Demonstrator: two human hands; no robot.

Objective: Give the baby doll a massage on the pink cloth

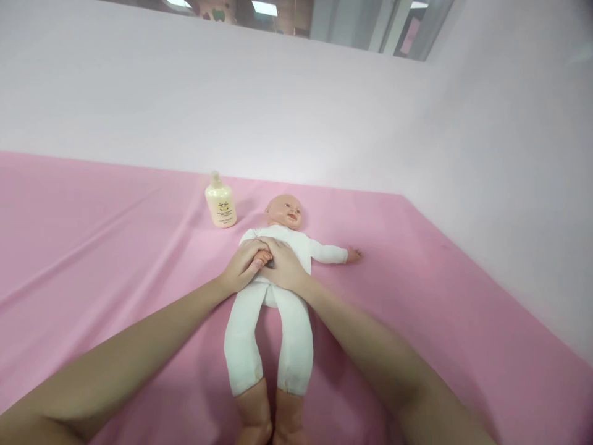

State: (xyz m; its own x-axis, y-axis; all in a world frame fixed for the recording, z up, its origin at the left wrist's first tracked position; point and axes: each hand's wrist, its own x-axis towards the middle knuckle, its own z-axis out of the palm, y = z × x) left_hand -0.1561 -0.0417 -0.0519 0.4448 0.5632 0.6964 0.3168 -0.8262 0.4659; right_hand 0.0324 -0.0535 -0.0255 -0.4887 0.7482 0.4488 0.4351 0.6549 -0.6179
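A wide pink cloth-covered surface (92, 247) fills the lower half of the view, with a plain pale wall (278, 111) rising behind it and along the right side. On the cloth lies a plastic baby doll in a white one-piece suit (296, 247), on its back, head towards the wall and bare feet towards the camera. One sleeved arm stretches out flat to the right, its small hand resting on the cloth well apart from the person's hands. The doll's other arm is drawn across its front, and both of the person's hands meet there, over the doll's belly. The left hand (241, 267) curls around the doll's small hand, fingers closed on it. The right hand (285, 266) lies over the same spot, its fingers bent down onto the doll's hand and the left fingertips, touching both; how firmly it grips cannot be told. A small cream plastic pump bottle (221, 202) stands upright on the cloth, near the doll's head on the left.
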